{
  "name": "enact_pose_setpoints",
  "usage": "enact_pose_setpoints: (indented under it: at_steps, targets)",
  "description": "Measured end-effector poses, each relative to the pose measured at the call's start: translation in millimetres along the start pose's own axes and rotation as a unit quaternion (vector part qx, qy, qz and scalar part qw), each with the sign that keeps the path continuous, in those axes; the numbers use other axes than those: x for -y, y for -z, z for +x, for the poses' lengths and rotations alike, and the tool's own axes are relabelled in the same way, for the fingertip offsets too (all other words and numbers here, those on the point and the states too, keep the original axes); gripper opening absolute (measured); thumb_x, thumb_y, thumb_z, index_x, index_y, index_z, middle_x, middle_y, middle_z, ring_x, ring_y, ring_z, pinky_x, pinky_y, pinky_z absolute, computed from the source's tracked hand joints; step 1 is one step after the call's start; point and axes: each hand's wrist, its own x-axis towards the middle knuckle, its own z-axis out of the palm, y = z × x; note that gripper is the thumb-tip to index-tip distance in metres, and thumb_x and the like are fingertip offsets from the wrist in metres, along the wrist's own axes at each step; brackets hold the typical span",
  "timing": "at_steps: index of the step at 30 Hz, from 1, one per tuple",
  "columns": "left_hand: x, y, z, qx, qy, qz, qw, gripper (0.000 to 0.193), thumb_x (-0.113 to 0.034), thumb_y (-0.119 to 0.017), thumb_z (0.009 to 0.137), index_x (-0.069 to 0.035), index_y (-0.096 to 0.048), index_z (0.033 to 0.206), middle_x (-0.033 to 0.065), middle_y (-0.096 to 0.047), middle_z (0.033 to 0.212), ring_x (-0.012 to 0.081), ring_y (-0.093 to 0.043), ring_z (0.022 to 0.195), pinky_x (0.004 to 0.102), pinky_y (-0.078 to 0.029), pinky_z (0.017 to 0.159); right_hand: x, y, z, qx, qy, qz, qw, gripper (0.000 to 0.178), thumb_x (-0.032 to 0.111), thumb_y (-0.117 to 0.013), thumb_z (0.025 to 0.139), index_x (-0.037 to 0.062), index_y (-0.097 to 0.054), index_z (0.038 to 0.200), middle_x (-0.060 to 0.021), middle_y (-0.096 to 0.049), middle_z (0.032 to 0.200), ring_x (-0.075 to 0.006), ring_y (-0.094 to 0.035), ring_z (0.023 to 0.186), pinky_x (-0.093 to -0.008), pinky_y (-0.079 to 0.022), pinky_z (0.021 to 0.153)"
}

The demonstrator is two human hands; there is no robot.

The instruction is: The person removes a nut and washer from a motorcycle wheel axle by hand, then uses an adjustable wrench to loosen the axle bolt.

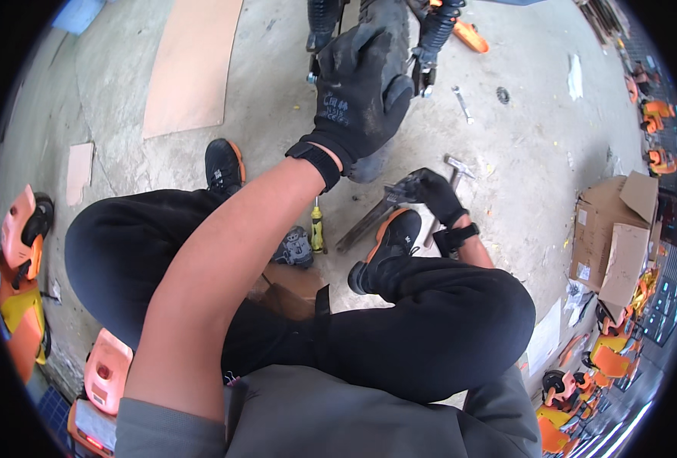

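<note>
Opens onto a rough, stained concrete floor (262, 99), curving away at the rim. At nine o'clock, bordered by orange scooters (22, 229) with smooth moulded shells. Between ten and eleven, covered by a flat, straight-edged cardboard sheet (193, 69). At the centre, shows a lumpy grey part (296, 248) just beside a yellow-handled screwdriver (317, 229). Reaches to twelve with the left hand (361, 103), black-gloved, laid over a dark rubber tyre (396, 55) between ribbed fork legs (439, 30); cannot tell whether gripping or merely resting. Toward two, near the centre, closes the right hand (434, 195) on the upper end of a dark bar-like tool (365, 224), slanting toward eight. Just beyond, shows a metal hammer (456, 166), then a slim spanner (463, 105) and a toothed ring (502, 95). Stretches broadly as concrete toward three, edged by a creased cardboard box (609, 237).
</note>
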Motion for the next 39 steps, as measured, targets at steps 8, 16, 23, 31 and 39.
enact_pose_setpoints:
  at_steps: [8, 16, 23, 31, 39]
  targets:
    - [-104, 28, -3, 0.090, 0.048, -0.075, 0.992, 0.058, -0.033, -0.064, 0.087, 0.001, -0.046, 0.130, 0.0236, -0.057, 0.113, 0.0406, -0.056, 0.104, 0.0502, -0.042, 0.094, 204, -41, -125, -0.088, 0.203, -0.442, 0.869, 0.016, 0.014, -0.052, 0.101, 0.0014, -0.063, 0.104, -0.0043, -0.065, 0.099, -0.0116, -0.061, 0.093, -0.0290, -0.050, 0.086]
    - [-184, 86, 40, 0.299, 0.055, -0.287, 0.908, 0.062, -0.038, -0.064, 0.087, 0.001, -0.042, 0.130, 0.0273, -0.059, 0.109, 0.0427, -0.063, 0.094, 0.0494, -0.052, 0.081, 367, -165, -253, -0.226, 0.310, -0.692, 0.612, 0.027, 0.020, -0.051, 0.102, 0.0013, -0.062, 0.118, -0.0071, -0.066, 0.108, -0.0143, -0.062, 0.101, -0.0292, -0.049, 0.091]
    - [-218, 138, 98, 0.177, -0.001, -0.249, 0.952, 0.062, -0.031, -0.067, 0.083, 0.006, -0.047, 0.129, 0.0201, -0.063, 0.098, 0.0335, -0.067, 0.073, 0.0445, -0.052, 0.064, 407, -281, -327, -0.255, 0.401, -0.591, 0.652, 0.037, 0.017, -0.050, 0.102, -0.0010, -0.052, 0.134, -0.0149, -0.061, 0.123, -0.0194, -0.061, 0.100, -0.0325, -0.050, 0.086]
    - [-194, 136, 63, 0.132, 0.073, -0.437, 0.887, 0.042, -0.025, -0.065, 0.084, 0.004, -0.049, 0.109, 0.0221, -0.065, 0.083, 0.0418, -0.065, 0.077, 0.0500, -0.051, 0.069, 400, -305, -315, -0.252, 0.312, -0.687, 0.606, 0.042, 0.027, -0.043, 0.105, 0.0059, -0.047, 0.142, -0.0106, -0.052, 0.138, -0.0216, -0.054, 0.124, -0.0354, -0.044, 0.105]
    - [-137, 127, 97, 0.131, 0.217, -0.544, 0.800, 0.041, -0.038, -0.071, 0.088, -0.003, -0.051, 0.084, 0.0112, -0.058, 0.064, 0.0223, -0.060, 0.059, 0.0363, -0.049, 0.056, 410, -292, -348, -0.313, -0.026, -0.656, 0.686, 0.034, 0.029, -0.056, 0.099, 0.0091, -0.058, 0.127, 0.0014, -0.064, 0.102, -0.0081, -0.061, 0.091, -0.0256, -0.050, 0.075]
